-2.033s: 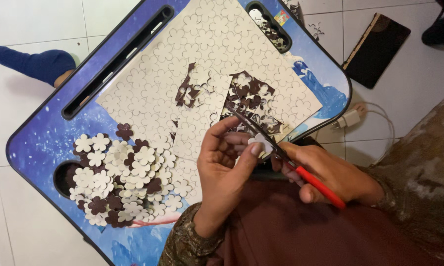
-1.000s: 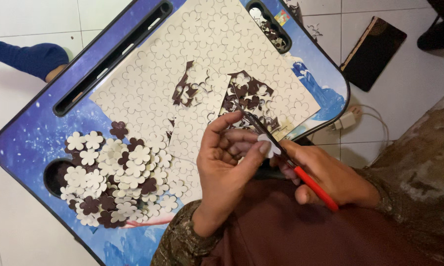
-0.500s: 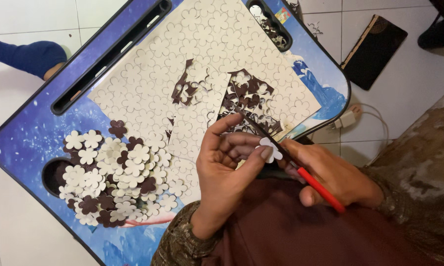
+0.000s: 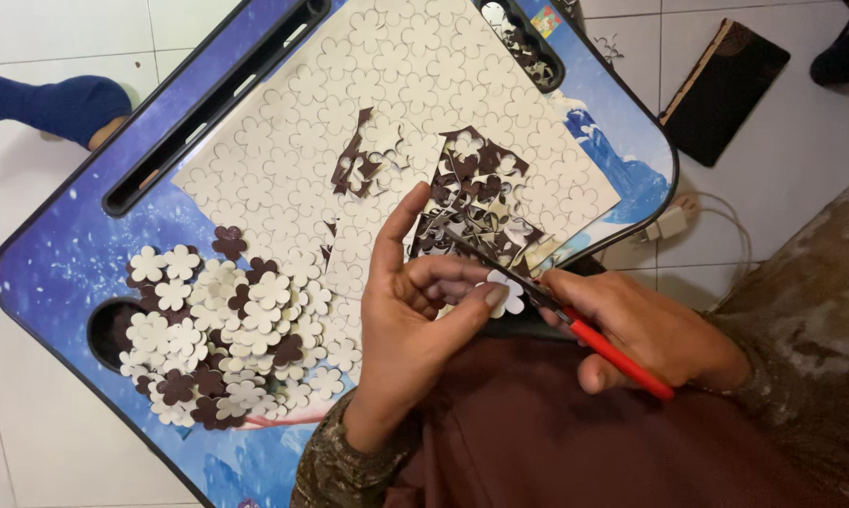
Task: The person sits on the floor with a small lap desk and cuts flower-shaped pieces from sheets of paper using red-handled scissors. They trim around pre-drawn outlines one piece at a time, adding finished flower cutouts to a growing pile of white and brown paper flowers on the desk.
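Note:
My left hand (image 4: 415, 310) pinches a small white flower-shaped cutout (image 4: 506, 293) between thumb and fingertips, over the near edge of a blue lap table (image 4: 57, 245). My right hand (image 4: 646, 329) grips red-handled scissors (image 4: 575, 325), whose dark blades meet the cutout. Just beyond the hands lies a partly cut sheet of white flower shapes (image 4: 486, 202) with dark brown gaps. A larger white sheet of flower shapes (image 4: 293, 150) covers the table's middle.
A pile of cut white and brown flower shapes (image 4: 217, 329) lies at the table's left, by a round cup hole (image 4: 109, 329). The table has a long slot (image 4: 208, 113) and a far recess (image 4: 523, 42). A dark book (image 4: 726, 85), a white plug and cable (image 4: 674, 221) and a blue-socked foot (image 4: 57, 108) rest on the tiled floor.
The flower cutout has turned in my left fingers and now shows more fully. The scissors have shifted slightly along its edge. The view has drifted a little.

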